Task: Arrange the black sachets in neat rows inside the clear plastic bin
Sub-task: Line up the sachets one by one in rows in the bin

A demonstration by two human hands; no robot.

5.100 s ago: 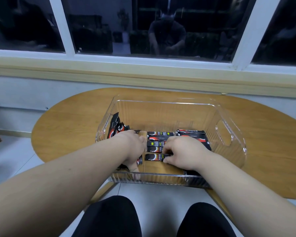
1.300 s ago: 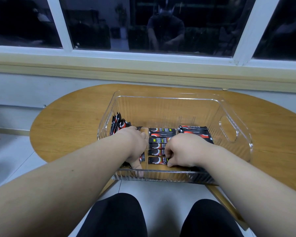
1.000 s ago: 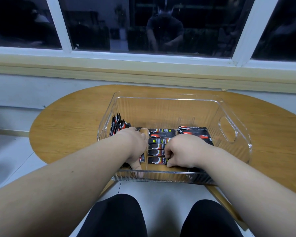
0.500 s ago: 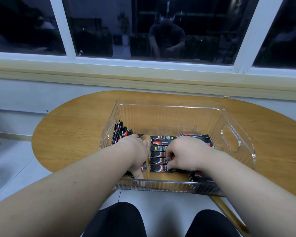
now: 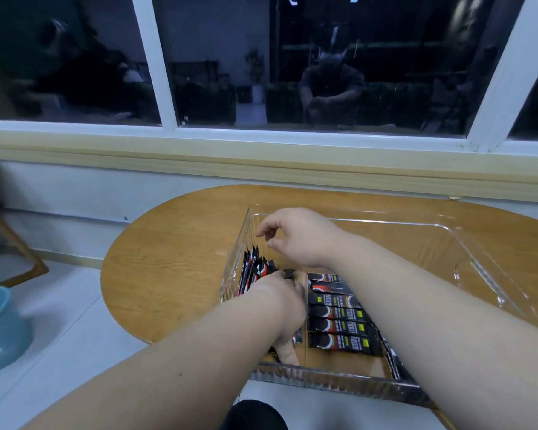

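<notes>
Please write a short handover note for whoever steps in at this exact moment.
Right hand: raised over the bin's left end, fingers loosely curled, empty, above the upright sachets leaning on the left wall.
Left hand: down inside the clear plastic bin, pressed on sachets at the near left; whether it grips any is hidden.
Done: a row of flat sachets lies in the middle, and more sit under the right forearm.
Left: lay the upright bundle into rows; the far half of the bin is bare. The bin rests on the wooden table.

Both hands (image 5: 295, 237) inside clear bin (image 5: 466, 262)
</notes>
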